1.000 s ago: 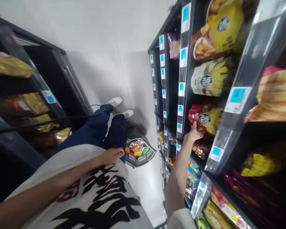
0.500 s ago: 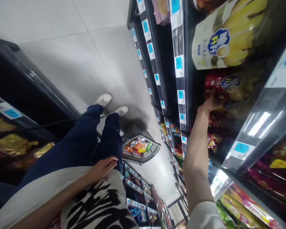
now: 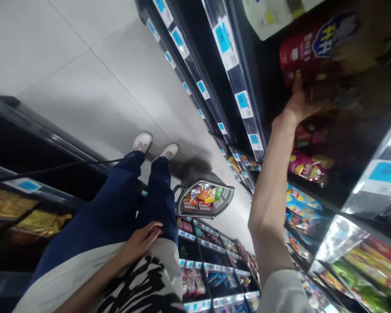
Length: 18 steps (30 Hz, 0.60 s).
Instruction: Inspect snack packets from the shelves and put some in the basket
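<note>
The right hand [image 3: 297,103] (partly shadowed) apparently touches a red bag [image 3: 298,54].

Bright floor [image 3: 84,78], dim shelf interior [image 3: 348,161], glare on shelf strip [image 3: 340,238], soft shadow beside basket [image 3: 227,196], slight blur

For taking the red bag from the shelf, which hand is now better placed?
Probably the right hand: it reaches into the shelf, right at the red bag, though its grip is unclear. The left hand is near the blue trousers, away from that shelf.
</note>
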{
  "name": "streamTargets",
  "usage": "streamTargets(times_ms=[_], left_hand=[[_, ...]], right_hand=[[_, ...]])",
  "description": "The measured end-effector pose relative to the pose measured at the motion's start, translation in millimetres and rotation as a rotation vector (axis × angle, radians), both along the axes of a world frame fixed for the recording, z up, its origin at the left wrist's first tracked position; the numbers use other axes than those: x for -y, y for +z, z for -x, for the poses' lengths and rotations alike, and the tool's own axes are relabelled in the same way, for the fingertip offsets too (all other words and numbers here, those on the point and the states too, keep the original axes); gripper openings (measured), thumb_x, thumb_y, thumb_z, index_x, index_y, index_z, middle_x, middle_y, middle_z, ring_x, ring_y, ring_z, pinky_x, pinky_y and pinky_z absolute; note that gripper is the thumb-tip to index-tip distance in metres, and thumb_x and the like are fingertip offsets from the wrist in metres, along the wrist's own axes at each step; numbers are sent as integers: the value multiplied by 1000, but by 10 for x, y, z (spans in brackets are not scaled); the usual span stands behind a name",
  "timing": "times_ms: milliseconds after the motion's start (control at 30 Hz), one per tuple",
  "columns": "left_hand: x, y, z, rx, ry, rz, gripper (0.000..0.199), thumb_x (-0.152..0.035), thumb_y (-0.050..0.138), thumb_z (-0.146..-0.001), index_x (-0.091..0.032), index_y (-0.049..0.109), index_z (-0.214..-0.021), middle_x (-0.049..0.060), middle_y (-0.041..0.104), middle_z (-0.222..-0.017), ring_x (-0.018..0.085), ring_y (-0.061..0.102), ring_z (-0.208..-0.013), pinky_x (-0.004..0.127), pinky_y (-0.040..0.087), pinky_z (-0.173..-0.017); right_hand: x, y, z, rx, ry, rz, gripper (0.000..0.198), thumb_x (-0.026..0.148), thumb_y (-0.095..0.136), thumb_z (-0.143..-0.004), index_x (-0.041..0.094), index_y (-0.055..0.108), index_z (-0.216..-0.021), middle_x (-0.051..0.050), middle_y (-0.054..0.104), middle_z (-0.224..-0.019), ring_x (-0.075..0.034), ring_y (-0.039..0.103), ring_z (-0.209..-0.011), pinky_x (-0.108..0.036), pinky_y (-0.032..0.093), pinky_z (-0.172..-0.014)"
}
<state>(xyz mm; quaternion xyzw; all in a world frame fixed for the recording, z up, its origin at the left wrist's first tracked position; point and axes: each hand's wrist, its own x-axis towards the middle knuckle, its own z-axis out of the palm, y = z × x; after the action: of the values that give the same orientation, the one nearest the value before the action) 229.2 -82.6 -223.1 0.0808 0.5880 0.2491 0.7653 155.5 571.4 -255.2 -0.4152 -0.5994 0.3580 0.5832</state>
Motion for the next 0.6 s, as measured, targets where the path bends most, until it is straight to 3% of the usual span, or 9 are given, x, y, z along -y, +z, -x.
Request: streamTargets(times_ms=[67,133,233,300,367,467,600], left_hand=[[26,-11,16,-15,-32,-10,47,-58,40,-95,-23,60,-118,5,77,-104,24,73,-99,35,53,-91],[45,-14,29,-25,-71,-31,46,-56,39,-96,-22,60,-120,4,77,-103,23,73,-97,34,54,-89],[106,-40,23,-54,-137,-81,44,-53,40,-98,-22,61,-121,4,77,-102,22,73,-94,34,55,-87],[188,-91,1,-124,-181,-138,41,-50,41,-98,-22,63,-120,5,77,-105,22,72,-99,36,55,-92],[294,-165,-27,-231,-238,-226,40,-48,44,-97,-22,65,-119,8,76,-113,24,69,-109,41,53,-101],[451,-271,-54,-349,-381,-335,41,-46,52,-92,-21,68,-118,12,70,-129,30,63,-124,48,48,-110],[569,-318,10,-328,-627,-338,45,-43,53,-89,-19,67,-126,12,64,-140,30,55,-135,48,43,-116]], right_hand=[[570,215,-103,213,-75,-51,55,35,30,-89,2,63,-116,-22,54,-138,-30,50,-137,-39,52,-88],[1231,400,-280,383,-37,-99,49,31,41,-91,6,54,-131,-18,57,-133,-27,61,-128,-44,51,-94],[2211,460,-681,541,-7,-104,38,26,58,-95,16,51,-131,-12,62,-124,-24,67,-120,-51,53,-99],[2809,328,-1011,608,-20,-13,22,24,53,-99,18,56,-121,-7,66,-106,-22,69,-111,-50,55,-98],[3369,108,-1354,686,38,194,10,22,52,-100,19,61,-103,-5,69,-95,-20,68,-107,-46,53,-100],[4139,-257,-1813,799,134,494,19,19,45,-99,20,64,-99,-5,71,-92,-19,68,-97,-39,54,-96],[4962,-661,-2263,937,205,942,33,9,41,-87,21,66,-104,-7,69,-115,-19,61,-116,-33,47,-105]])
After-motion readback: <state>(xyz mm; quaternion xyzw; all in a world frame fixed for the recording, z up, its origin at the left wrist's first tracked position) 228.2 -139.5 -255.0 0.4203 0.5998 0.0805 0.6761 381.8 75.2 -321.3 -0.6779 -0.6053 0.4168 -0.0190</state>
